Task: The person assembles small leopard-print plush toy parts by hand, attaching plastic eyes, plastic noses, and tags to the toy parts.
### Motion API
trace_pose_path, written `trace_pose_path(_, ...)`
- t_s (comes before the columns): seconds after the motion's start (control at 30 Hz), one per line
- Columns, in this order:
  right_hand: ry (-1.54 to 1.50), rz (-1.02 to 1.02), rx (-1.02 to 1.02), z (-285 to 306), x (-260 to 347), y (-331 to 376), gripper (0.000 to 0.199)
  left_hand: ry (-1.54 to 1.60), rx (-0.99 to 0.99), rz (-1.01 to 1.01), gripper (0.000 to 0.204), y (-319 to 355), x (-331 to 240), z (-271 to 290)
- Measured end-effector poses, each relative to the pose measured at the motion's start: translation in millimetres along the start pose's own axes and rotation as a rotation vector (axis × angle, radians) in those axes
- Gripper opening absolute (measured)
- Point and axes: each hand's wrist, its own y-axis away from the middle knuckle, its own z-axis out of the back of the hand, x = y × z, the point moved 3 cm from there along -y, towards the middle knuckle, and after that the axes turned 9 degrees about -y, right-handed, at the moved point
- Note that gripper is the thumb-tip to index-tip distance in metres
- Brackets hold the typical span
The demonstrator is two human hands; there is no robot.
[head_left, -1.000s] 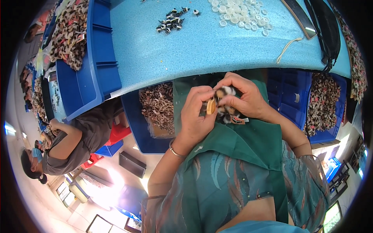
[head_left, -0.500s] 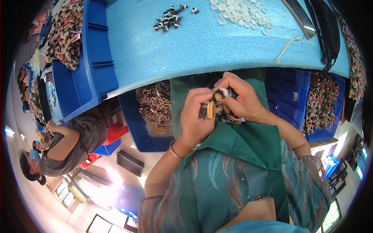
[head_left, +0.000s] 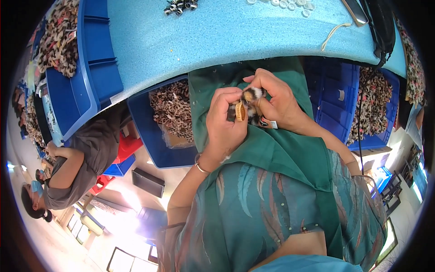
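Observation:
Over the green apron on my lap, both hands hold one small plush piece (head_left: pixel 254 94) of black, white and tan fur. My left hand (head_left: pixel 226 118) pinches its left side with thumb and fingers. A yellowish tag (head_left: pixel 240 111) hangs from it beside the left thumb. Curled round the other side, my right hand (head_left: pixel 278 97) grips the fur between thumb and bent fingers. Another label (head_left: pixel 268 123) sticks out below the right hand. The fingers hide much of the plush, and I cannot make out anything small between the fingertips.
The blue padded table (head_left: pixel 217 38) carries black-and-white small parts (head_left: pixel 181 5), pale plastic rings (head_left: pixel 290 4), a cord (head_left: pixel 333 35) and a phone (head_left: pixel 355 11). Blue bins with furry pieces stand left (head_left: pixel 163 159) and right (head_left: pixel 333 90). A co-worker (head_left: pixel 81 167) sits at left.
The view has tilted, so the table sits higher in the picture and its small parts are partly cut off. Both hands still hold the plush in much the same grip.

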Motion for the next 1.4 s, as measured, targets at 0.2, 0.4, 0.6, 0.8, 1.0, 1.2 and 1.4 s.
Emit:
trace_pose_path(0.2, -0.322, -0.269, 0.036, 7.9, -1.5, -7.6, 0.009, 0.406, 0.023, 0.26, 0.023, -3.7, 8.4, 4.3)
trace_pose_path(0.4, -0.481, -0.427, 0.149, 20.1, -11.1, -1.9, 0.013, 0.633, 0.061, 0.367, 0.021, -4.7, 6.3, 10.6)
trace_pose_path(0.6, -0.177, -0.172, 0.151, 19.7, -4.5, -12.0, 0.005, 0.927, 0.116, 0.555, 0.019, -5.1, -0.2, 12.2)
trace_pose_path(0.8, -0.169, -0.135, 0.261, 13.4, -4.2, -20.2, 0.005, 0.685, 0.539, 0.634, 0.025, -7.0, -3.3, 14.4)
trace_pose_path(1.0, -0.585, -0.373, 0.31, 8.5, -21.5, -23.7, 0.012, 1.286, 0.253, 0.775, 0.038, -6.2, 1.5, 8.3)
trace_pose_path(1.2, -0.866, -0.598, 0.012, 23.2, -20.8, -14.6, 0.02, 1.406, 0.095, 0.676, 0.037, -12.6, 11.5, 11.4)
trace_pose_path(1.4, -0.613, -0.527, 0.156, 19.2, 6.0, -22.8, 0.036, 1.38, 0.091, 0.641, 0.04, -6.5, 21.2, 19.9)
